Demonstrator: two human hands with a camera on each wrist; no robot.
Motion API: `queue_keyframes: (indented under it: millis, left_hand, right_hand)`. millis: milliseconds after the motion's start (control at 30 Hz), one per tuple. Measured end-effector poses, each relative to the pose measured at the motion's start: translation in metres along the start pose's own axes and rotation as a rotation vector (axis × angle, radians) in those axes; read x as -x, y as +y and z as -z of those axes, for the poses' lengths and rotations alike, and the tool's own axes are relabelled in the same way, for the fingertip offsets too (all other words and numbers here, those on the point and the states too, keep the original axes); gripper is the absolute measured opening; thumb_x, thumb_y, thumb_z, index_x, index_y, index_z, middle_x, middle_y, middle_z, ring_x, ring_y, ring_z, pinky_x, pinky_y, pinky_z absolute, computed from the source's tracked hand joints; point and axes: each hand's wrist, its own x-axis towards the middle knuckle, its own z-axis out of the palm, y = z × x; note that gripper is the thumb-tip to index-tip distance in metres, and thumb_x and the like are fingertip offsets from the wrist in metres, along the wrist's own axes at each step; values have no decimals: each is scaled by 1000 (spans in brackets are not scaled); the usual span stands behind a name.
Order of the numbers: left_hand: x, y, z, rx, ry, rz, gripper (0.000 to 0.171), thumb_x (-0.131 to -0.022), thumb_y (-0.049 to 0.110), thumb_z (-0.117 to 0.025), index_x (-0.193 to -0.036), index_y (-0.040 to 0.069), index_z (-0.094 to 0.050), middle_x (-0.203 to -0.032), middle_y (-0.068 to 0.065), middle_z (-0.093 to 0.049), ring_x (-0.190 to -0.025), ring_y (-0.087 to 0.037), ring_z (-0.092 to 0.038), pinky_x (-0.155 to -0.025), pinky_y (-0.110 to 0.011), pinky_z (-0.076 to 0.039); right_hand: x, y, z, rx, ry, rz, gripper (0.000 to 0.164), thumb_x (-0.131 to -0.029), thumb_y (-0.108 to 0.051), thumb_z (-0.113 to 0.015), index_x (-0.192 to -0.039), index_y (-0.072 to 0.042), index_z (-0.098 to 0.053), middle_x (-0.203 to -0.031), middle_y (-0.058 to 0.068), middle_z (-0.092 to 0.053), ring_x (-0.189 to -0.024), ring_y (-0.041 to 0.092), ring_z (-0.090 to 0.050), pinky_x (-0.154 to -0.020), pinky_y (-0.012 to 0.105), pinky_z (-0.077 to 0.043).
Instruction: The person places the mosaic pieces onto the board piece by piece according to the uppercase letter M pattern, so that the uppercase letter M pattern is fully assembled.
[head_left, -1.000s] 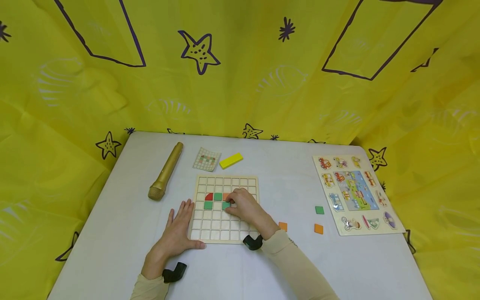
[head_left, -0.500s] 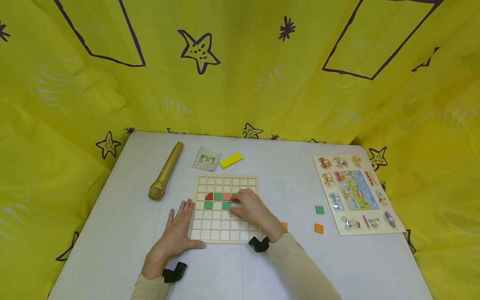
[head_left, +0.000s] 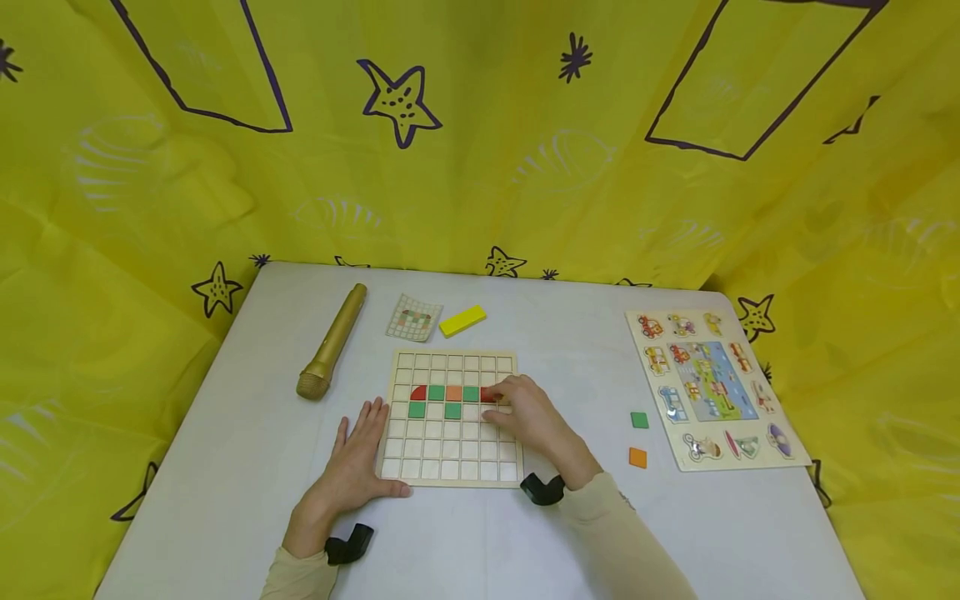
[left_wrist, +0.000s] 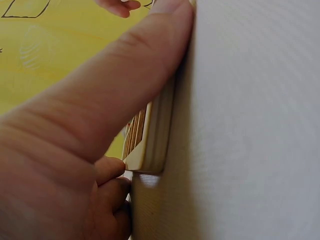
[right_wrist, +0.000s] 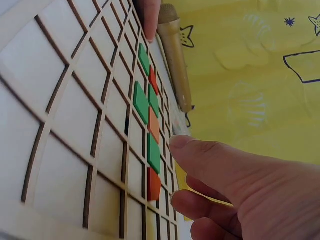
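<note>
The gridded wooden board lies near the middle of the white worktop; in its third row from the far edge, cells two to six from the left, I read in order a round-cornered red tile, an upper-left green tile, a set orange tile, an upper-right green tile and a right-end red tile. The fourth row carries a lower-left green tile in cell two and a lower-middle green tile in cell four. The right hand is over the board's right side, fingers bent, thumb and forefinger parted; in the head view a fingertip partly covers the right-end red tile — whether they touch, I cannot tell. The left hand is flat and unclenched, fingers spread along the board's left edge, thumb by its near-left corner. Beyond the board I see a pattern card and, just beside it, a yellow block; a gold microphone lies aslant to the left. To the right are a loose green tile, a loose orange tile and a picture puzzle, with a yellow curtain behind.
</note>
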Motion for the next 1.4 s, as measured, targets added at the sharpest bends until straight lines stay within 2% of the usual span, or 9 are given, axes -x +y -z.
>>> queue_keyframes:
  millis: [300, 700, 1400]
  left_hand:
    - [0, 1, 1, 5, -2, 6, 136, -54, 51, -92, -151, -10, -17, -159, -23, -11, -146, -38, -4, -111, -60, 4]
    - [0, 1, 1, -4, -2, 3, 136, -54, 52, -91, -151, -10, -17, -159, -23, -11, -146, -38, -4, -111, -59, 4]
    - [1, 3, 2, -5, -3, 2, 136, -55, 51, -91, -151, -10, -17, -159, -23, -11, -146, -39, -4, -111, -60, 4]
  right_hand:
    - [9, 12, 7, 7, 42, -40, 34, -83, -24, -80, -112, -6, -72, -99, -1, -65, -97, 18, -54, -85, 35, -47]
    - [24, 27, 31, 8, 95, -87, 33, -83, -20, -79, -110, -3, -71, -95, 3, -65, -90, 24, -54, -76, 37, -48]
    - [74, 93, 68, 1, 238, -203, 35, -84, -17, -78, -113, 0, -70, -95, 8, -65, -82, 25, -54, -70, 37, -44]
